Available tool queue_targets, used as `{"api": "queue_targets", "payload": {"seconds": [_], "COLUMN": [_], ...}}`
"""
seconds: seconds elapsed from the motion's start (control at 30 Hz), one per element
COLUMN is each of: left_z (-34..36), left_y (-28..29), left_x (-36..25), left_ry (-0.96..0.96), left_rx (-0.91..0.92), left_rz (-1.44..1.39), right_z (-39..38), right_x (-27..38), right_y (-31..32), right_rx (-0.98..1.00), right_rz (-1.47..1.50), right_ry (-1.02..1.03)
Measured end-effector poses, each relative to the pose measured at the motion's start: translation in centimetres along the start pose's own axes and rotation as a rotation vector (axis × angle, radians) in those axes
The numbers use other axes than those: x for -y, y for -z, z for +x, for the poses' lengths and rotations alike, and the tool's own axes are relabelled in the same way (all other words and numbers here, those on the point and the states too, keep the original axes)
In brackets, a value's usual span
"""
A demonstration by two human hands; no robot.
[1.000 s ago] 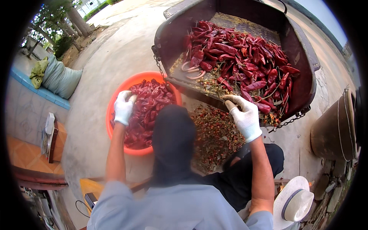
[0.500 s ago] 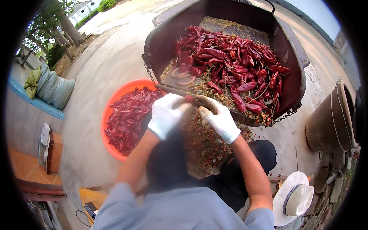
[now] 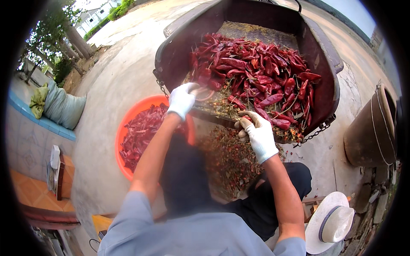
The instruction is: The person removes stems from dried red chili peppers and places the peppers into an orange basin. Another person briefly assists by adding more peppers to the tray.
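Note:
My left hand [image 3: 183, 100], in a white glove, is at the near left edge of a dark maroon cart bed [image 3: 320, 55]. Its fingertips are blurred against the bed, and I cannot see what they hold, if anything. My right hand [image 3: 259, 133] wears a white glove with stained fingertips. Its fingers are curled together at the bed's near edge; whatever they may pinch is hidden. Dried red chili peppers [image 3: 267, 70] lie heaped in the bed beyond both hands. Below my left hand, an orange basin [image 3: 121, 155] holds more red peppers [image 3: 143, 132].
Stems and crumbs [image 3: 230, 160] litter the ground below the bed's edge. A chain [image 3: 316, 132] hangs at its right corner. To the right stands a brown bucket [image 3: 369, 132], with a pale hat [image 3: 331, 222] nearer me. A stuffed sack [image 3: 64, 104] leans at far left.
My hands have parted. The left has moved up, toward the bed's left side; the right has shifted slightly right and down. The small red pepper seen between them is no longer visible there.

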State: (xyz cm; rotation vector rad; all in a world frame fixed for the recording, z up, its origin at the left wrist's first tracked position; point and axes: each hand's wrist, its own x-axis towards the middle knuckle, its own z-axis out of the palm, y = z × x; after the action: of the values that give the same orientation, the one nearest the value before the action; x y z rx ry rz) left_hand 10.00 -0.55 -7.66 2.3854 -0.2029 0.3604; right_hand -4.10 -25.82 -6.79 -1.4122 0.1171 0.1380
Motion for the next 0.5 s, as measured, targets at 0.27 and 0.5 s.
{"api": "queue_targets", "payload": {"seconds": [0.27, 0.5], "left_z": [3.8, 4.4], "left_y": [-4.3, -4.9], "left_x": [-1.0, -2.5], "left_ry": [-0.314, -0.318], "left_rx": [0.03, 0.056], "left_rz": [0.336, 0.48], "right_z": [0.7, 1.3], "right_x": [-0.9, -0.4], "right_y": [0.0, 0.4], "right_rx": [0.024, -0.053], "right_rz": [-0.086, -0.295], "right_ry": [0.113, 0.105]}}
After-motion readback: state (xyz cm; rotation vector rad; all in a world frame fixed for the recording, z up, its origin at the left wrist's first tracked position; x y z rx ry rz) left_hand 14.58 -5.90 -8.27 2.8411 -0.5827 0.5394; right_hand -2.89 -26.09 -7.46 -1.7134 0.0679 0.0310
